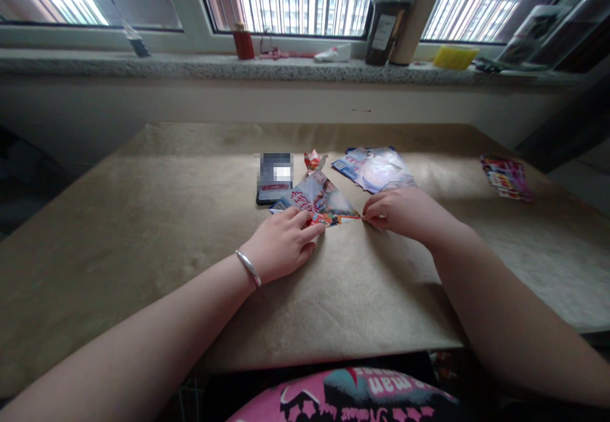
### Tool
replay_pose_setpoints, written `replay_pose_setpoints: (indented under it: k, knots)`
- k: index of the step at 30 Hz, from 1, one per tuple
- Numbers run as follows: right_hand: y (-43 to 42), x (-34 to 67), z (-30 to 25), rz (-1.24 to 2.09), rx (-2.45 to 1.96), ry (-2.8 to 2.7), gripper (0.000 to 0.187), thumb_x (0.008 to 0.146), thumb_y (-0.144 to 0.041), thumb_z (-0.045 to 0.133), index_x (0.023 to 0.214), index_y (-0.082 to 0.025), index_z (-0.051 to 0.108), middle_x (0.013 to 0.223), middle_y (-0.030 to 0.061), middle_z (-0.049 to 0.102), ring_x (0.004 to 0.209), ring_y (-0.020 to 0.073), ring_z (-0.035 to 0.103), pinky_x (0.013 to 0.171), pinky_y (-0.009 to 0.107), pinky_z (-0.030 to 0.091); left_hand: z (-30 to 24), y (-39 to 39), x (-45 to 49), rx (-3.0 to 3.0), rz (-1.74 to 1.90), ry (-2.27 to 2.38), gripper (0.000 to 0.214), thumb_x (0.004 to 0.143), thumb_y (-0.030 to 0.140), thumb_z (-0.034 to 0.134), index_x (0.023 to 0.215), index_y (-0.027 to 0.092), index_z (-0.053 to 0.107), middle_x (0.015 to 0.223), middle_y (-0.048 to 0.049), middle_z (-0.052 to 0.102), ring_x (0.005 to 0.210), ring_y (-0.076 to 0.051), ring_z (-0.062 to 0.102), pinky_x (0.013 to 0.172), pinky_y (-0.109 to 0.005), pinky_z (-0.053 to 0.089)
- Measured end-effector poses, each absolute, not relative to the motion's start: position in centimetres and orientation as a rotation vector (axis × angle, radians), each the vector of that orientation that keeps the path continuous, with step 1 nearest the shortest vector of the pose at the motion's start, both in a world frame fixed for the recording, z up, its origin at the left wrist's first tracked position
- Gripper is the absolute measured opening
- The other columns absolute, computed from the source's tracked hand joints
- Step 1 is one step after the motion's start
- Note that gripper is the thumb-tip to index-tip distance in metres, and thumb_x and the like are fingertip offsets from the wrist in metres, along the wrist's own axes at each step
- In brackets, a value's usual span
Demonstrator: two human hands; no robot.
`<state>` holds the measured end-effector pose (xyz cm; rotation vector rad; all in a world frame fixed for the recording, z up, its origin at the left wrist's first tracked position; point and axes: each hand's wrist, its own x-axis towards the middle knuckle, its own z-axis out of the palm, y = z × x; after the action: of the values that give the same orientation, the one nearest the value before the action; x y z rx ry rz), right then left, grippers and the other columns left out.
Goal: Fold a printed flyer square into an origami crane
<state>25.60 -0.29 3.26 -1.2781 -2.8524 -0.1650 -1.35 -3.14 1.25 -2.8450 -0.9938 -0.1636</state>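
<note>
A printed paper sheet, folded to a triangular shape, lies flat on the table in front of me. A strip of orange print shows along its near edge. My left hand, with a silver bangle at the wrist, rests on the near left part of the sheet, fingers stretched over the edge. At the sheet's right corner, my right hand pinches the tip between thumb and fingers. Just beyond the sheet stands a small folded paper figure in red and white. A dark phone lies to the left, close to the sheet.
Several printed sheets lie beyond my right hand. A pink and red stack of printed papers is near the right edge of the tan table. On the windowsill stand a red bottle, a dark container and a yellow object.
</note>
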Motion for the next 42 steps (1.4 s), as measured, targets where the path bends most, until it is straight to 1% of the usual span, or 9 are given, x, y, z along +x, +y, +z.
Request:
replay_pose_setpoints:
  k: [5, 9, 11, 15, 23, 32, 36, 38, 42]
  knots:
    - [-0.5, 25.4, 3.5, -0.138, -1.324, -2.859, 0.022, 0.076, -0.017, 0.053, 0.076, -0.026, 0.072, 0.085, -0.0014, 0.072, 0.069, 0.0132, 0.062, 0.057, 0.024, 0.036, 1.2, -3.1, -1.4, -2.843, -0.173, -0.987, 0.032, 0.091, 0.03, 0.041, 0.118, 0.022, 0.055, 0.103, -0.0079, 0.056, 0.098, -0.022, 0.048, 0.088, -0.037, 0.041]
    - [-0.7, 25.4, 3.6, -0.144, -1.349, -2.789, 0.02, 0.078, -0.021, 0.052, 0.074, -0.024, 0.071, 0.079, -0.0005, 0.071, 0.066, 0.0128, 0.06, 0.057, 0.025, 0.036, 1.2, -3.0, -1.2, -2.841, -0.194, -1.005, 0.031, 0.09, 0.03, 0.041, 0.116, 0.021, 0.056, 0.103, -0.0091, 0.055, 0.097, -0.023, 0.048, 0.087, -0.038, 0.041]
    - [-0.6, 25.6, 3.5, -0.098, -1.321, -2.692, 0.019, 0.08, -0.022, 0.052, 0.077, -0.024, 0.071, 0.079, -0.0004, 0.07, 0.066, 0.012, 0.06, 0.059, 0.024, 0.037, 1.2, -3.0, -1.1, -2.844, -0.199, -1.014, 0.032, 0.09, 0.029, 0.041, 0.116, 0.02, 0.056, 0.105, -0.0099, 0.054, 0.1, -0.024, 0.047, 0.088, -0.038, 0.041]
    - [-0.5, 25.2, 2.9, -0.051, -1.174, -2.657, 0.019, 0.083, -0.026, 0.053, 0.084, -0.024, 0.072, 0.085, 0.0005, 0.07, 0.074, 0.0136, 0.061, 0.064, 0.025, 0.038, 1.1, -2.9, -1.1, -2.856, -0.194, -1.028, 0.033, 0.089, 0.03, 0.041, 0.118, 0.021, 0.055, 0.109, -0.0105, 0.053, 0.106, -0.025, 0.045, 0.09, -0.04, 0.042]
    - [-0.9, 23.0, 2.0, -0.126, -1.038, -2.761, 0.022, 0.087, -0.023, 0.049, 0.084, -0.023, 0.072, 0.086, 0.0025, 0.07, 0.074, 0.0144, 0.057, 0.065, 0.026, 0.038, 1.0, -2.8, -1.0, -2.876, -0.273, -1.015, 0.032, 0.088, 0.028, 0.045, 0.116, 0.02, 0.056, 0.116, -0.0103, 0.05, 0.111, -0.025, 0.043, 0.097, -0.041, 0.039]
    - [-0.9, 21.8, 1.3, -0.11, -0.892, -2.738, 0.025, 0.09, -0.023, 0.047, 0.084, -0.021, 0.071, 0.085, 0.0043, 0.069, 0.077, 0.0146, 0.058, 0.068, 0.026, 0.041, 1.0, -2.6, -0.8, -2.905, -0.266, -1.018, 0.034, 0.089, 0.029, 0.042, 0.117, 0.018, 0.056, 0.112, -0.0112, 0.052, 0.108, -0.025, 0.045, 0.094, -0.041, 0.04]
    - [-0.9, 21.3, 1.1, -0.102, -0.836, -2.715, 0.025, 0.09, -0.023, 0.047, 0.084, -0.02, 0.071, 0.084, 0.0044, 0.068, 0.079, 0.0152, 0.059, 0.069, 0.025, 0.043, 0.9, -2.5, -0.7, -2.909, -0.288, -1.054, 0.034, 0.088, 0.03, 0.043, 0.119, 0.02, 0.055, 0.112, -0.0104, 0.053, 0.107, -0.025, 0.045, 0.094, -0.042, 0.04]
    - [-0.9, 21.1, 0.9, -0.096, -0.817, -2.693, 0.025, 0.09, -0.024, 0.047, 0.086, -0.021, 0.071, 0.085, 0.0045, 0.068, 0.08, 0.0156, 0.059, 0.07, 0.026, 0.044, 0.9, -2.5, -0.7, -2.913, -0.299, -1.086, 0.035, 0.088, 0.03, 0.043, 0.12, 0.022, 0.055, 0.113, -0.0098, 0.053, 0.107, -0.025, 0.045, 0.094, -0.042, 0.04]
    - [-0.7, 21.0, 0.3, -0.048, -0.782, -2.671, 0.025, 0.091, -0.026, 0.046, 0.096, -0.021, 0.07, 0.09, 0.0051, 0.069, 0.085, 0.0164, 0.06, 0.074, 0.027, 0.045, 0.9, -2.4, -0.7, -2.941, -0.314, -1.105, 0.036, 0.086, 0.03, 0.045, 0.12, 0.022, 0.055, 0.113, -0.0093, 0.053, 0.107, -0.025, 0.045, 0.095, -0.043, 0.039]
